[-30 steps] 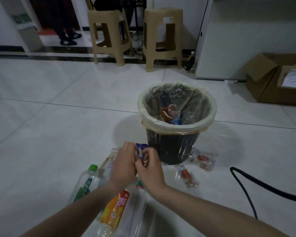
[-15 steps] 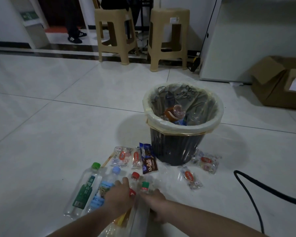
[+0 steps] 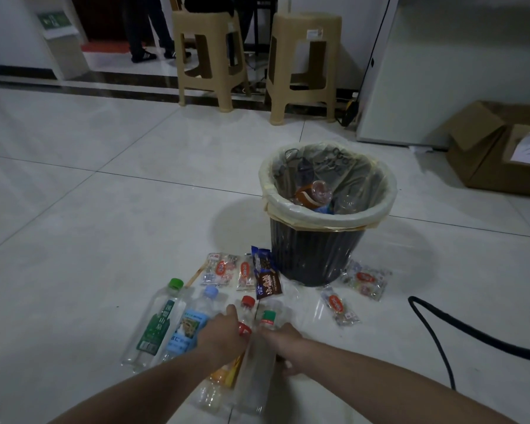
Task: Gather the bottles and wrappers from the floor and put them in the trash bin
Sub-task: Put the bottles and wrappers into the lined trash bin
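The black trash bin [image 3: 315,255], lined with a clear bag, stands on the tiled floor with bottles inside. In front of it lie several bottles: a green-capped one [image 3: 161,322], a blue-capped one [image 3: 190,325], a red-capped bottle with an orange label [image 3: 248,302] and a clear bottle with a green-and-white cap [image 3: 269,317]. My left hand [image 3: 224,335] is closed over the orange-label bottle. My right hand [image 3: 283,342] wraps the clear bottle beside it. Snack wrappers [image 3: 221,268] and a dark wrapper [image 3: 266,276] lie near the bin's left side, with two others [image 3: 338,306] to the right.
A thick black cable [image 3: 435,332] curves across the floor at right. An open cardboard box [image 3: 484,148] and a white cabinet [image 3: 456,56] stand behind the bin. Two beige plastic stools [image 3: 208,56] are at the back, with a person's legs [image 3: 147,32] beyond them.
A second ago both hands held the dark wrapper up near the bin. It now lies on the floor, and both hands have dropped onto the two nearest bottles.
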